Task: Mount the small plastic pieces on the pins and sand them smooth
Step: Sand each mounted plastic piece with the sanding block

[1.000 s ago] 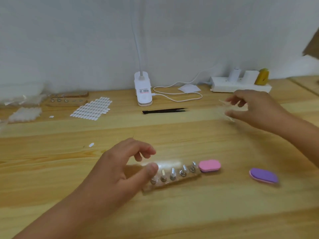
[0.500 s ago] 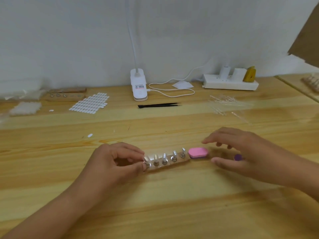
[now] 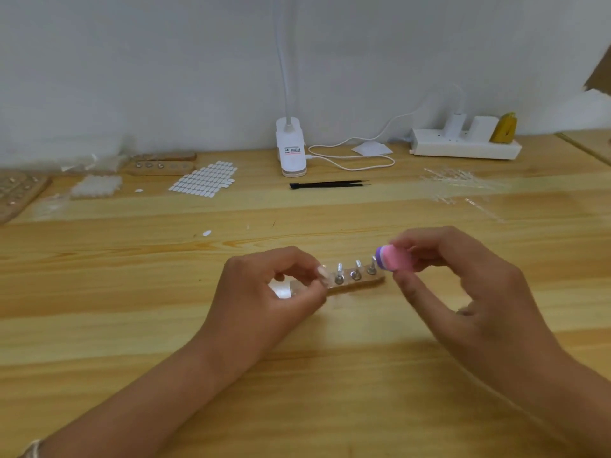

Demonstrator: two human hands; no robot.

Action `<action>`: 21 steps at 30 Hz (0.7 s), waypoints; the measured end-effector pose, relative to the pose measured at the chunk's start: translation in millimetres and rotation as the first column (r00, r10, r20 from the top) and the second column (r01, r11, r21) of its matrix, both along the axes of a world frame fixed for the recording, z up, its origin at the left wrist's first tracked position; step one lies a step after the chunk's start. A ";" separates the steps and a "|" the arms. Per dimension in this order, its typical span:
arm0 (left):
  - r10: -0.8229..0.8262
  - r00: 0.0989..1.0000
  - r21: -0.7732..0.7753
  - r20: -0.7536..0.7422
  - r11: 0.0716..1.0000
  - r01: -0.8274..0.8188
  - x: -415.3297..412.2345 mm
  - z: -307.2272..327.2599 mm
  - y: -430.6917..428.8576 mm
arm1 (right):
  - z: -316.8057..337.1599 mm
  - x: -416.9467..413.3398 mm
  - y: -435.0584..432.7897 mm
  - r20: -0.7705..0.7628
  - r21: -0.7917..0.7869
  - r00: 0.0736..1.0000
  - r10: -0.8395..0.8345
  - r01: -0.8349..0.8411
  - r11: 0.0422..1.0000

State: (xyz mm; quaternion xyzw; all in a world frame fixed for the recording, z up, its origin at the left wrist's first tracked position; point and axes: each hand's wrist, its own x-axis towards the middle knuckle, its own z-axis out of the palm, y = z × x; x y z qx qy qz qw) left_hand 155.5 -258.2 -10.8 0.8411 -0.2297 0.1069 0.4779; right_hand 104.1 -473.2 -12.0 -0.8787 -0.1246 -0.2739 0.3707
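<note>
A small wooden strip (image 3: 355, 285) with several upright metal pins lies on the desk in front of me. My left hand (image 3: 264, 292) pinches its left end between thumb and fingers. My right hand (image 3: 456, 292) holds a pink and a purple sanding block (image 3: 391, 257) stacked together, pinched between thumb and fingertips just above the strip's right end. A sheet of small white plastic pieces (image 3: 205, 183) lies at the back left, and one loose piece (image 3: 207, 233) sits nearer on the desk.
A clip lamp base (image 3: 291, 153) and black tweezers (image 3: 327, 184) are at the back centre. A white power strip (image 3: 463, 147) and clear plastic strips (image 3: 463, 186) lie back right. More wooden pin strips (image 3: 158, 165) and a white pad (image 3: 96, 186) lie back left.
My right hand came back from the clear strips, gathered the pink and purple blocks off the desk and lifted them together. My left hand closed on the strip's left end.
</note>
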 end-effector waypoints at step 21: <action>-0.172 0.938 -0.263 -0.301 0.960 0.091 -20.7 -10.2 -1.2 | -8.8 -8.6 9.8 -0.208 0.669 0.884 0.419 -0.184 0.720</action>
